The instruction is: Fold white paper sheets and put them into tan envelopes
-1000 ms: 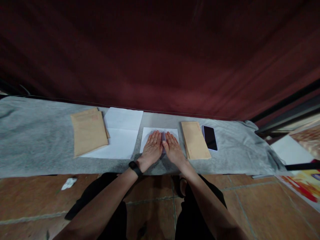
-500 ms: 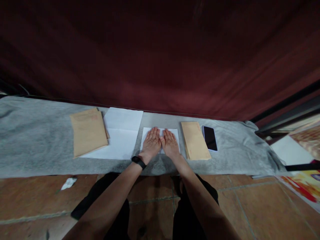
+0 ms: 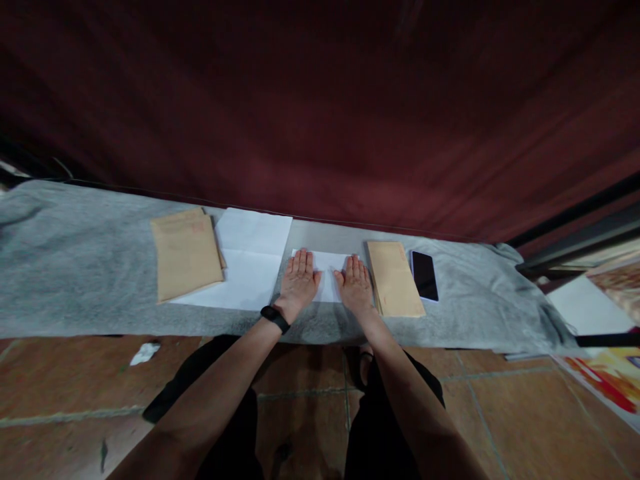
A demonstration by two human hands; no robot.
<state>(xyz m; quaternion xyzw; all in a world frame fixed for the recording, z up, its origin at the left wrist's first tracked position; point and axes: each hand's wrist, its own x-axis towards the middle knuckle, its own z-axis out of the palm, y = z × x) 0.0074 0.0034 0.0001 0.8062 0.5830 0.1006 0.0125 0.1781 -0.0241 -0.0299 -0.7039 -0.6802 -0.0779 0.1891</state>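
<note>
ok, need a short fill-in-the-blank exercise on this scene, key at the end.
1. The bare left hand and bare right hand lie palm ____ on the small white rectangular paper.
2. The black wristband is at the wrist of the ____ hand.
3. The large creased white paper sheet lies partly ____ the flat brown paper envelopes.
4. The dark-screened rectangular phone lies just ____ of the narrow brown paper stack.

Missing words: down; left; under; right.

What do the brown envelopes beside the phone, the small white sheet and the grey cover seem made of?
Brown envelopes: probably kraft paper, matte, from the tan colour and crisp edges.
Small white sheet: likely plain paper, matte, flat and thin-looking.
Grey cover: apparently soft, dull fabric, perhaps fleece, given its mottled nap and wrinkles; fibre unclear.
</note>
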